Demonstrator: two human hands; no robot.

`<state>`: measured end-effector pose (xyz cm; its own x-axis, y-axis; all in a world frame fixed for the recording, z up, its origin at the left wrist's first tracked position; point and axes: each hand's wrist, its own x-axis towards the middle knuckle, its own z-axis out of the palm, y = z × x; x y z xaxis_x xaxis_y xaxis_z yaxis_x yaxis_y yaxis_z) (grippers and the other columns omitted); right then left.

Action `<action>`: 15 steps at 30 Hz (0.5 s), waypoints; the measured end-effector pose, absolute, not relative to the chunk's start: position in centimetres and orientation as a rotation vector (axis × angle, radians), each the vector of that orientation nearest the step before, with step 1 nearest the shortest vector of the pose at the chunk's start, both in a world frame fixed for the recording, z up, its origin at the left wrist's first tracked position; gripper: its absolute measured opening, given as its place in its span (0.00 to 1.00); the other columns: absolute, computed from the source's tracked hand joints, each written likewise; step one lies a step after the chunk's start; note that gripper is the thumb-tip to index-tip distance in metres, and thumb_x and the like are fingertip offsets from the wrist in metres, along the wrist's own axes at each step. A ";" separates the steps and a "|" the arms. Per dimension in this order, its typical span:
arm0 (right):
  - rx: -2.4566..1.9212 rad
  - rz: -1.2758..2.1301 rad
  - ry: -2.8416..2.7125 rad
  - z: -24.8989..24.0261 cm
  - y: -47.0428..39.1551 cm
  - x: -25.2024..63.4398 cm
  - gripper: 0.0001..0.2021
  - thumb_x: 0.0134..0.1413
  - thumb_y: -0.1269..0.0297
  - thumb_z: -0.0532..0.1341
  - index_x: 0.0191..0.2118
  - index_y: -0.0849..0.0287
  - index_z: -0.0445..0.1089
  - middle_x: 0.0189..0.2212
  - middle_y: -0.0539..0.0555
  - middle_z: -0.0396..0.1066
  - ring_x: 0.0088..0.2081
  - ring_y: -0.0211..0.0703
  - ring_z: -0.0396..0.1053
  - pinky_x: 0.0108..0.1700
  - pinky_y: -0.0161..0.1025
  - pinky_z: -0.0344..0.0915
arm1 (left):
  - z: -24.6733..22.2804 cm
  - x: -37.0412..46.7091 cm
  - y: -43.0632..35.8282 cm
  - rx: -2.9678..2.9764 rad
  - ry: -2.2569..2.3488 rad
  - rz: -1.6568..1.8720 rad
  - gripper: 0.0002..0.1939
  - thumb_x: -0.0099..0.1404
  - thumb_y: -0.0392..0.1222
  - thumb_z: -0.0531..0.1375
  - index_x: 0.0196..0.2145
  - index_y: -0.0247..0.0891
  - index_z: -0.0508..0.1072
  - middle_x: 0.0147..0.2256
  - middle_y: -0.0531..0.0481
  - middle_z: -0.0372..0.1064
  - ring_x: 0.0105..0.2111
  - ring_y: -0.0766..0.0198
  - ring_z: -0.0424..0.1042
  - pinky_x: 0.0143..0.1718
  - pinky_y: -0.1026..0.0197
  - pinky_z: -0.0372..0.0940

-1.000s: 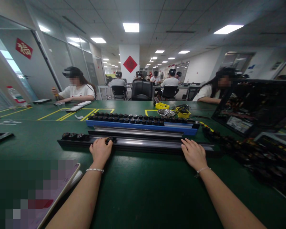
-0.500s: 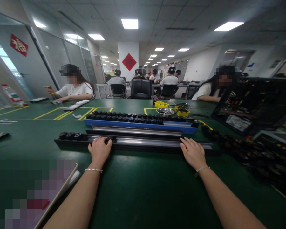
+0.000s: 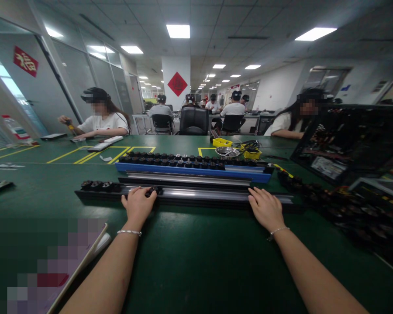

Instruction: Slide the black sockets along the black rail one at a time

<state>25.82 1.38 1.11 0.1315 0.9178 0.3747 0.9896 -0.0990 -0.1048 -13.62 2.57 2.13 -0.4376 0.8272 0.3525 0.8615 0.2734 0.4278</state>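
Observation:
A long black rail [image 3: 203,196] with a shiny metal channel lies across the green table in front of me. Several small black blocks [image 3: 96,185] sit in its left end. My left hand [image 3: 139,205] is closed around another small black block [image 3: 156,190] in the channel, its thumb against the near side; part of the block is hidden by the fingers. Further right, my right hand [image 3: 266,207] rests on the rail with its fingers stretched over the near edge, holding no block. Just behind lies a second black rail [image 3: 190,179] with a bare metal channel.
Behind the rails, a blue rail [image 3: 196,172] carries rows of black blocks. A metal dish [image 3: 227,151] and yellow bins [image 3: 222,142] stand beyond it. Black parts [image 3: 353,213] are heaped at the right, near a dark open case [image 3: 334,144]. Co-workers sit across the table.
My left hand has shifted slightly right, and the black block has moved a little right along the channel, showing more beyond the fingers. My right hand stays at nearly the same spot.

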 end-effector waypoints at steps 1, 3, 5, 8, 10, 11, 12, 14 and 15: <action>-2.089 -0.307 -1.852 1.1 1.4 25.8 0.24 0.61 0.54 0.40 0.57 0.49 0.63 0.58 0.50 0.60 0.60 0.46 0.53 0.58 0.52 0.50 | 2.1 -13.6 2.6 -1.632 -2.460 -0.889 0.18 0.59 0.51 0.53 0.41 0.45 0.75 0.49 0.45 0.69 0.55 0.51 0.58 0.58 0.36 0.42; -2.092 -0.304 -1.852 1.2 1.4 25.8 0.24 0.61 0.55 0.40 0.57 0.49 0.63 0.58 0.50 0.60 0.60 0.46 0.53 0.58 0.52 0.50 | 2.2 -13.6 2.5 -1.635 -2.460 -0.885 0.18 0.59 0.51 0.52 0.41 0.45 0.75 0.49 0.45 0.70 0.55 0.51 0.58 0.58 0.36 0.42; -2.092 -0.298 -1.848 1.2 1.3 25.7 0.25 0.61 0.54 0.40 0.57 0.50 0.63 0.58 0.50 0.60 0.60 0.46 0.53 0.58 0.51 0.50 | 2.2 -13.6 2.5 -1.641 -2.457 -0.877 0.18 0.59 0.52 0.52 0.41 0.44 0.76 0.49 0.45 0.69 0.55 0.51 0.59 0.58 0.37 0.42; -2.089 -0.283 -1.845 1.3 1.3 25.7 0.26 0.61 0.54 0.39 0.57 0.51 0.63 0.58 0.50 0.60 0.60 0.47 0.52 0.59 0.51 0.49 | 2.2 -13.7 2.5 -1.657 -2.426 -0.855 0.19 0.60 0.51 0.52 0.42 0.43 0.75 0.49 0.44 0.69 0.55 0.52 0.59 0.59 0.37 0.40; -2.087 -0.282 -1.849 1.3 1.3 25.7 0.26 0.61 0.54 0.39 0.57 0.51 0.63 0.58 0.51 0.60 0.60 0.47 0.53 0.59 0.51 0.49 | 2.2 -13.8 2.6 -1.678 -2.396 -0.833 0.18 0.59 0.50 0.52 0.42 0.43 0.76 0.49 0.43 0.70 0.55 0.52 0.60 0.60 0.38 0.39; -2.087 -0.286 -1.849 1.3 1.3 25.7 0.25 0.61 0.54 0.40 0.57 0.51 0.63 0.58 0.51 0.61 0.60 0.47 0.53 0.58 0.51 0.49 | 2.1 -13.8 2.6 -1.688 -2.384 -0.821 0.18 0.59 0.50 0.53 0.42 0.43 0.76 0.48 0.43 0.71 0.55 0.52 0.60 0.60 0.39 0.39; -2.088 -0.292 -1.848 1.3 1.3 25.7 0.25 0.61 0.54 0.40 0.57 0.50 0.63 0.58 0.50 0.61 0.60 0.46 0.53 0.58 0.51 0.49 | 2.1 -13.9 2.7 -1.698 -2.375 -0.813 0.18 0.59 0.50 0.53 0.41 0.43 0.76 0.48 0.43 0.71 0.54 0.52 0.61 0.60 0.39 0.39; -2.091 -0.302 -1.842 1.2 1.4 25.8 0.24 0.61 0.54 0.40 0.57 0.49 0.63 0.58 0.50 0.61 0.59 0.46 0.53 0.58 0.51 0.49 | 2.1 -13.9 2.7 -1.707 -2.362 -0.809 0.18 0.59 0.50 0.52 0.41 0.43 0.76 0.47 0.44 0.72 0.54 0.52 0.61 0.60 0.40 0.39; -2.090 -0.304 -1.840 1.2 1.4 25.8 0.24 0.60 0.55 0.40 0.57 0.49 0.63 0.58 0.50 0.61 0.59 0.46 0.53 0.58 0.51 0.49 | 2.1 -13.9 2.7 -1.708 -2.360 -0.811 0.18 0.59 0.50 0.52 0.41 0.43 0.76 0.46 0.44 0.72 0.54 0.52 0.62 0.60 0.40 0.40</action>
<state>25.75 1.39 1.15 0.1390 0.9159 0.3766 0.9884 -0.1046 -0.1104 -13.94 2.74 2.06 -0.3572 0.8470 0.3937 0.9100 0.2207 0.3509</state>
